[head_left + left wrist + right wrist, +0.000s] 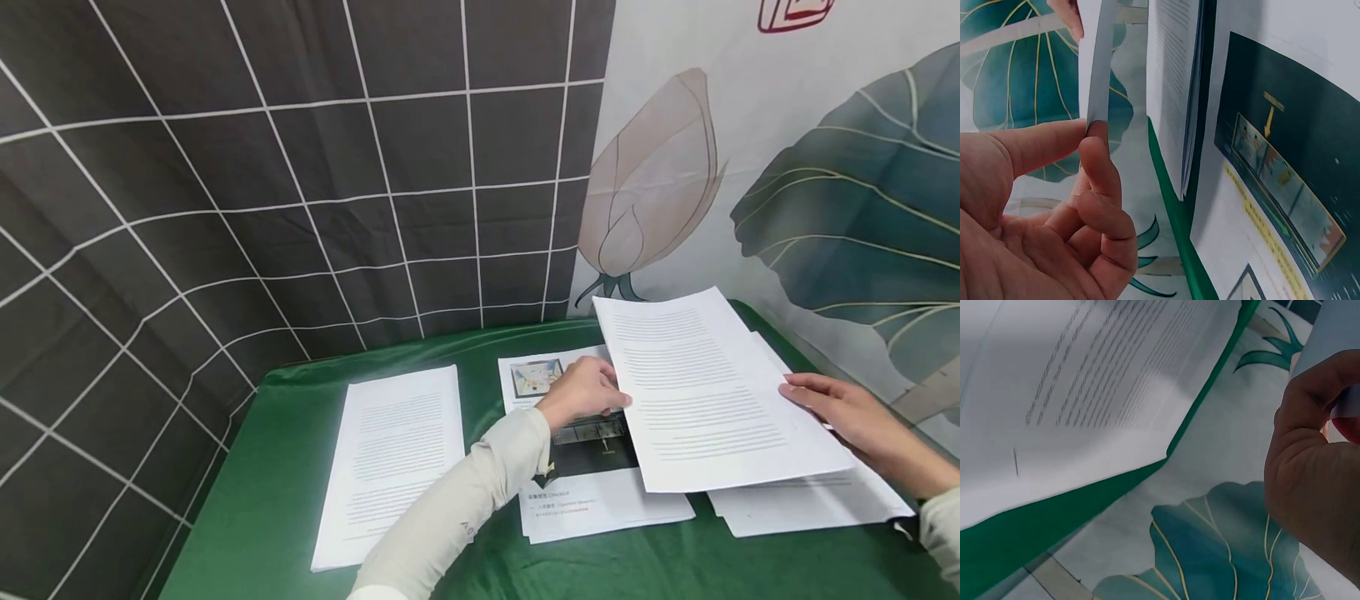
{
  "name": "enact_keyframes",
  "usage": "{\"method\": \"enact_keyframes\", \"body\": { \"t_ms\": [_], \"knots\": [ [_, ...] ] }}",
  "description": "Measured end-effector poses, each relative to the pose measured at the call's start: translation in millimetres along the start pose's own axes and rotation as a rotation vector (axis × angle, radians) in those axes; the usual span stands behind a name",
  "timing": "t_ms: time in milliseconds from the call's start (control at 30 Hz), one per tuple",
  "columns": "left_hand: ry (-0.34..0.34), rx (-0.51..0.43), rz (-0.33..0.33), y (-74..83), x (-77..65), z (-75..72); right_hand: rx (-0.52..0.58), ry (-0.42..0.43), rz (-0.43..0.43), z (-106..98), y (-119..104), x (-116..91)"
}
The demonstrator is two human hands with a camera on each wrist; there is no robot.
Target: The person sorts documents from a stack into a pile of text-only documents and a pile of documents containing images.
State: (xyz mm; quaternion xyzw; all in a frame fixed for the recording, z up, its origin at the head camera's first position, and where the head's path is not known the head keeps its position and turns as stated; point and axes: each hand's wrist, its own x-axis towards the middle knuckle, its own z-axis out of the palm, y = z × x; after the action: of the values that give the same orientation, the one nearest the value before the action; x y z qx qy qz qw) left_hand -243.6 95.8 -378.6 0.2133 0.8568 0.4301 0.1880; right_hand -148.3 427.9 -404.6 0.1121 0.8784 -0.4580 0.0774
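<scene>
White printed paper (690, 387) raised over a green cloth-covered surface (247, 500)
The left hand (581, 390) and right hand (847, 412) hold opposite edges between their fingers (1102, 172).

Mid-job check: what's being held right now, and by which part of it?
Text-printed paper: the left hand pinches it near the middle of its left edge, the right hand near the middle of its right edge.

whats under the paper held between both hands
In the head view, parts of the picture-printed pages and the rightmost text pages show beneath; the held paper hides the rest from that camera.
</scene>
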Motion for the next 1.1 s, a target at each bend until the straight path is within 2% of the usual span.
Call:
{"method": "enact_keyframes", "body": {
  "t_ms": [267,500,733,867,1100],
  "knots": [
    [0.065,0.050,-0.023,8.8,4.1,13.9,-0.039,0.091,0.007,-4,11,5],
    [0.074,0.206,0.073,14.8,7.4,26.8,-0.088,0.148,0.033,-11,27,5],
    [0.057,0.378,0.118,31.9,8.6,50.9,-0.150,0.199,0.055,-18,43,6],
    [0.044,0.468,0.138,34.0,12.6,61.1,-0.160,0.195,0.081,-21,48,9],
    [-0.043,0.491,0.162,30.9,13.8,71.6,-0.166,0.213,0.122,-25,62,14]
  ]
}}
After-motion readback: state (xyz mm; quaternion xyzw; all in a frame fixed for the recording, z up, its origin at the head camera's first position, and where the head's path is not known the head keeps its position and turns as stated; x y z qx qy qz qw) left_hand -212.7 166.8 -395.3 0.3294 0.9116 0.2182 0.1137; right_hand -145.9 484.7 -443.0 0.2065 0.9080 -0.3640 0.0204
